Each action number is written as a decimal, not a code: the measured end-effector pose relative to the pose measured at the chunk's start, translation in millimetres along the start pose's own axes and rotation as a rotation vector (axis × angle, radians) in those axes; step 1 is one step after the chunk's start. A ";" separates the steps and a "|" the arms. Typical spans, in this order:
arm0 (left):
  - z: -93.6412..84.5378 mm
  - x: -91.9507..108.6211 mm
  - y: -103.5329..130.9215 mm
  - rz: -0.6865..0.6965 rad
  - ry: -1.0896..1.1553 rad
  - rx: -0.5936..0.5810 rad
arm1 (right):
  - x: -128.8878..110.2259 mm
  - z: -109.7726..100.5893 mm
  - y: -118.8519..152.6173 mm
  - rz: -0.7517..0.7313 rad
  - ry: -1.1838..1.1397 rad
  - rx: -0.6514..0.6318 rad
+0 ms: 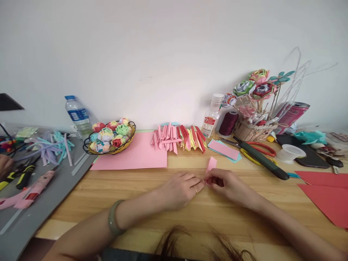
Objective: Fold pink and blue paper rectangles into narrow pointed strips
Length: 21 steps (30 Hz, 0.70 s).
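1. Right hand: grip closed on a small pink paper strip, thumb and fingertips pinching its lower end; upper part stands out beyond the fingers.
2. Left hand: palm down, ring on one finger, fingertips meeting the right ones at the strip's lower end. Thumb hidden, so can't tell if this grip is clenched on the paper or just touching it.
3. Strip's spot: mid-bench, right of the large pink sheet, on the near side of the folded paper pieces, which are pink, red and yellow.
4. Just beyond the right hand: a stack of pink and blue strips on the wooden bench.
5. Right side: dark-handled tool, red-handled tool, clear spool, red sheets.
6. Back, by the wall: clear bottle, dark purple thread cone, paper flowers in a woody pot, pink can tilted.
7. Left: basket of paper flowers overlapping the pink sheet; blue-capped bottle behind it.
8. Far left, gray mat: pink glue gun, purple and teal fuzzy stems; another person's hand at the edge.
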<state>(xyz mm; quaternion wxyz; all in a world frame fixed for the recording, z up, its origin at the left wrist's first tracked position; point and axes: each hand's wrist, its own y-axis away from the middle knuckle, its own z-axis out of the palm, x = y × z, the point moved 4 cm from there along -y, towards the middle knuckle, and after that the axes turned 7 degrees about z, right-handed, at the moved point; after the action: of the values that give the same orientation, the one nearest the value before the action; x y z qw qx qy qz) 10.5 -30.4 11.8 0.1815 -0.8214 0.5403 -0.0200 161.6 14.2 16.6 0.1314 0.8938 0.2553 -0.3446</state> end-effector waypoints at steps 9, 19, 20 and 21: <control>-1.9 -1.7 -1.1 -0.022 -0.076 0.038 | -1.8 -3.1 -1.4 -0.222 -0.020 0.184; -1.3 -2.1 -0.2 -0.007 -0.089 0.008 | -3.8 -12.2 7.4 -0.438 0.471 0.252; -1.8 -2.0 -0.3 -0.006 -0.091 0.007 | -3.2 -13.5 7.6 -0.438 0.491 0.236; -2.3 -1.8 -0.4 -0.005 -0.094 0.008 | -2.8 -14.7 7.4 -0.436 0.504 0.221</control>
<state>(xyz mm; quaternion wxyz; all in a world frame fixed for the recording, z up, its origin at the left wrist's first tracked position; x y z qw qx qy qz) 9.6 -29.3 14.4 0.2100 -0.8222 0.5288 0.0159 172.0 13.0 29.6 -0.1101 0.8841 0.4255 -0.1585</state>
